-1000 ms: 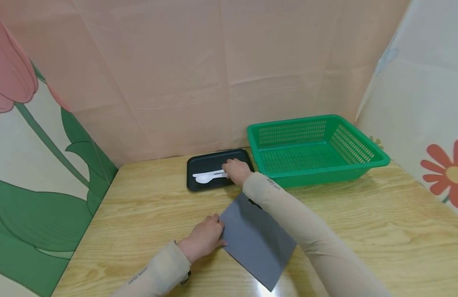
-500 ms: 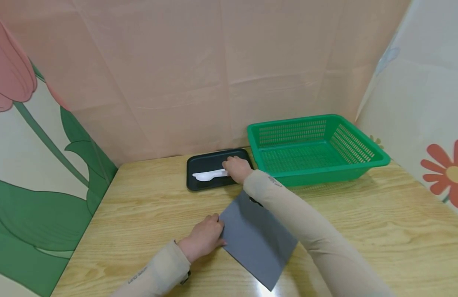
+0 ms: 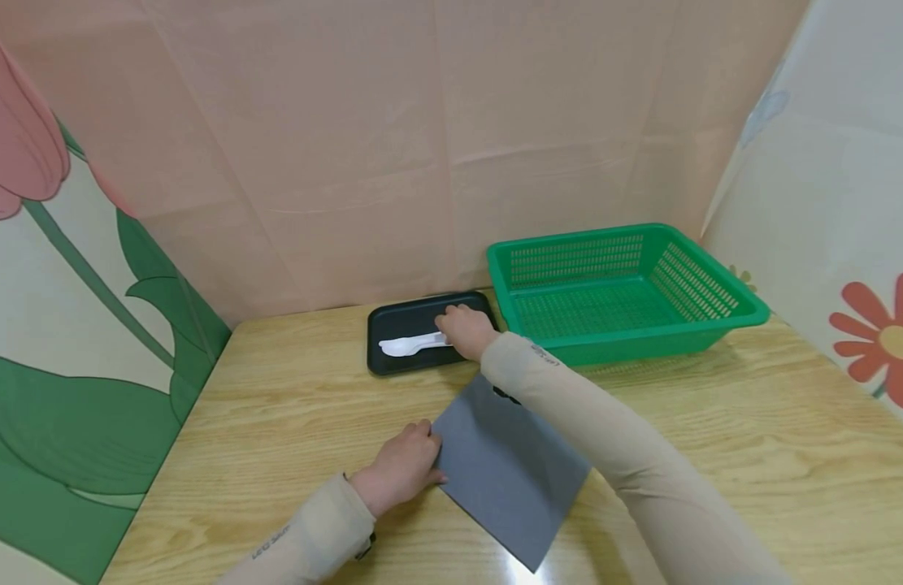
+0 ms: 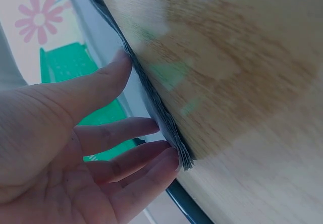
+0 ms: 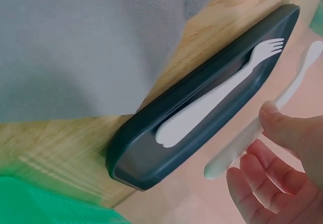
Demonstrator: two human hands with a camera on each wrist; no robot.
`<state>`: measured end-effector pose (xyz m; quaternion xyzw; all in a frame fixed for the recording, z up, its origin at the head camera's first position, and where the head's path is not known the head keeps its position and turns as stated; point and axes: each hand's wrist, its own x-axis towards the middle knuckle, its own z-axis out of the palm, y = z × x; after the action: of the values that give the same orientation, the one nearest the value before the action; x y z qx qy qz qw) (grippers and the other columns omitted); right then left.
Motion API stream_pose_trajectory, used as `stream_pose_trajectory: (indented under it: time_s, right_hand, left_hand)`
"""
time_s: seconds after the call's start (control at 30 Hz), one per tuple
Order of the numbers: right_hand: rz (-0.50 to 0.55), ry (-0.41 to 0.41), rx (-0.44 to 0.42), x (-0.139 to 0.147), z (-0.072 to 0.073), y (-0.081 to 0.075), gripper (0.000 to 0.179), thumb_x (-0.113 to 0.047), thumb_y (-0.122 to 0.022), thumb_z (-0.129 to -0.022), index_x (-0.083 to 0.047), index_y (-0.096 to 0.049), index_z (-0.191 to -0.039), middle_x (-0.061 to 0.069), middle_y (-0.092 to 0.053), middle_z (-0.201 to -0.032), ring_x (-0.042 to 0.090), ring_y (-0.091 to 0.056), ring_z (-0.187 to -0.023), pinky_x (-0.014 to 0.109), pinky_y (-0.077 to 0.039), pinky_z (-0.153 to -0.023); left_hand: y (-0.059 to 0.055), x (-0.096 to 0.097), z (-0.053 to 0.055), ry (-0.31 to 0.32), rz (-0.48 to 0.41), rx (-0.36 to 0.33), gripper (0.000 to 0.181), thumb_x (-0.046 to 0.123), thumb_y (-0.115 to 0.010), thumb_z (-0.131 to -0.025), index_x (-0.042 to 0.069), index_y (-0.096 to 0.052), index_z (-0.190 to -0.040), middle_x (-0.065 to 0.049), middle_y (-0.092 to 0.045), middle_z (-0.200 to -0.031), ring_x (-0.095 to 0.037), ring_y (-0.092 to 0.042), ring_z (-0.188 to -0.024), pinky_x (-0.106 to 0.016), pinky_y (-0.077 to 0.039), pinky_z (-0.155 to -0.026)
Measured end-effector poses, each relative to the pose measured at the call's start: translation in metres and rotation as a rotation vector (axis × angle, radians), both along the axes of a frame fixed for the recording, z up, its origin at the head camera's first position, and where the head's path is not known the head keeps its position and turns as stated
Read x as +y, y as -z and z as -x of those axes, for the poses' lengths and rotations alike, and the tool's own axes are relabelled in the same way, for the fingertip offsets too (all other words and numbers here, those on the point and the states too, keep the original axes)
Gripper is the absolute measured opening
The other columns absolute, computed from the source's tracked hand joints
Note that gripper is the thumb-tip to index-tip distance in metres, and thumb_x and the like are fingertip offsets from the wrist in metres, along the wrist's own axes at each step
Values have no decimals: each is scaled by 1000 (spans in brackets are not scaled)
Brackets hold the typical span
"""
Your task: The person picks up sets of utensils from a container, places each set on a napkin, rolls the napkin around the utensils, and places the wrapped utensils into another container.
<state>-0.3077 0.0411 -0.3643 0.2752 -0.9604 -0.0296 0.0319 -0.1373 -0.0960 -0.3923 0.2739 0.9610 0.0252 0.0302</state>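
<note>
My right hand (image 3: 467,331) is over the right part of a black tray (image 3: 388,318) and pinches a white spoon (image 5: 242,143) by its handle. In the right wrist view the spoon is raised apart from a white fork (image 5: 212,100) lying in the tray. From the head view the spoon's bowl (image 3: 400,347) overlaps the fork, which is mostly hidden. My left hand (image 3: 400,471) rests at the left edge of a grey, layered folded cloth (image 3: 510,463). Its thumb and fingertips touch that edge, spread along it and loosely bent.
To the tray's right stands a green perforated basket (image 3: 590,309) with nothing seen inside. A pink backdrop (image 3: 334,162) rises behind the wooden table (image 3: 275,422). Flower-printed sheets (image 3: 824,203) flank it. My right forearm crosses above the cloth.
The spoon has risen slightly in my right hand, its bowl shifting up across the fork in the head view. My left hand and the cloth have stayed put.
</note>
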Motion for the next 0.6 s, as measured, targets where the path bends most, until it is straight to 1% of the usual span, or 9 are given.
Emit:
stream_pose_trajectory:
  time_s: [0.17,0.3,0.4,0.43,0.6]
  right_hand:
    - [-19,-12,13,0,-1,-3,14,-18,-63,-89,-13,-64,-101,8,-62,-102,24,-60,-94,35,-54,-77]
    - [-38,-11,5,0,-2,-8,16,-19,-62,-89,-13,-63,-105,7,-62,-103,23,-59,-95,34,-53,-78]
    - [-41,-3,-7,1,-3,-11,18,-19,-61,-90,-13,-63,-107,7,-62,-104,23,-59,-97,34,-53,-78]
    - [-40,-2,-9,1,-3,-12,18,-19,-61,-90,-13,-63,-107,7,-62,-104,23,-59,-97,34,-53,-79]
    - [-37,5,-15,3,-5,-15,18,-19,-62,-90,-13,-63,-107,7,-62,-104,24,-59,-98,35,-54,-79]
  left_hand:
    - [2,0,1,4,-5,20,38,32,-77,-74,1,-65,-91,-7,-56,-87,-21,-55,-76,-30,-50,-61]
    - [1,0,0,7,-11,20,38,33,-77,-74,1,-65,-91,-8,-56,-88,-21,-55,-77,-30,-50,-61]
    - [2,-1,0,11,-17,15,37,31,-77,-74,1,-65,-91,-8,-56,-88,-20,-55,-77,-30,-50,-62]
    - [6,-2,2,29,-23,44,38,32,-78,-73,1,-65,-90,-7,-56,-86,-19,-54,-75,-28,-49,-60]
    - [6,-2,2,30,-23,39,38,32,-78,-74,1,-65,-91,-7,-55,-86,-18,-54,-74,-28,-49,-60]
